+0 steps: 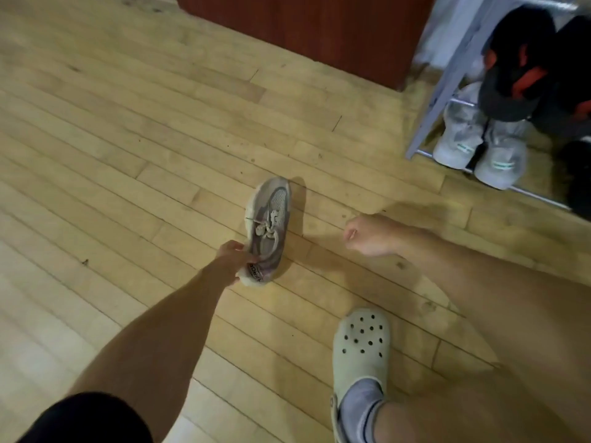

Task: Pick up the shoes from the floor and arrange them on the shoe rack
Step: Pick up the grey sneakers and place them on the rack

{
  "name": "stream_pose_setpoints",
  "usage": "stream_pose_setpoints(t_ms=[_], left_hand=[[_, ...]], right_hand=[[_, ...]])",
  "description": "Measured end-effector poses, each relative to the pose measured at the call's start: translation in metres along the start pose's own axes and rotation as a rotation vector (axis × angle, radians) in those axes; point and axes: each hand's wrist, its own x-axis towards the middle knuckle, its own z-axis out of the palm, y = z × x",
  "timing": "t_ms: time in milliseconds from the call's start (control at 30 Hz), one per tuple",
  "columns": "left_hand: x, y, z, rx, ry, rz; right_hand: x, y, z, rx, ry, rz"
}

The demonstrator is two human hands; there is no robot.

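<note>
while the left hand grips the heel end of a grey and lilac sneaker near the middle of the frame, its fingers are closed on the collar of the shoe and the thumb lies on the inner side. the sneaker points with its toe toward the top of the frame, and it leans a little on its side; i cannot tell if the sole touches the wooden floor or is just above it. the right hand hangs to the right of the sneaker, apart from it, with the fingers loosely curled and nothing inside them. in the upper right corner stands the shoe rack with a pale frame. on its lower level sits a pair of white sneakers, side by side, and above them a dark shoe with orange parts. at the bottom right, a foot wears a pale green clog over a grey sock. a reddish brown cabinet stands at the top centre.
</note>
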Motion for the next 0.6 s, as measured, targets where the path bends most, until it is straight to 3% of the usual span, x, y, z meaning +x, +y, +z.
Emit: stream_pose_setpoints(t_ms=[233, 300, 467, 600], left_hand=[[-0.125, 0.076, 0.043, -0.033, -0.216, 0.367], [-0.166, 0.1, 0.056, -0.002, -0.295, 0.488], [-0.282, 0.151, 0.094, 0.074, -0.444, 0.743], [-0.371, 0.174, 0.133, 0.095, -0.47, 0.99]], right_hand=[[-0.091, -0.004, -0.077, -0.234, 0.115, -0.023], [-0.126, 0.006, -0.098, -0.197, 0.18, 0.015], [-0.221, 0.045, -0.133, 0.215, 0.357, -0.002], [-0.292, 0.084, -0.133, 0.589, 0.689, -0.092]])
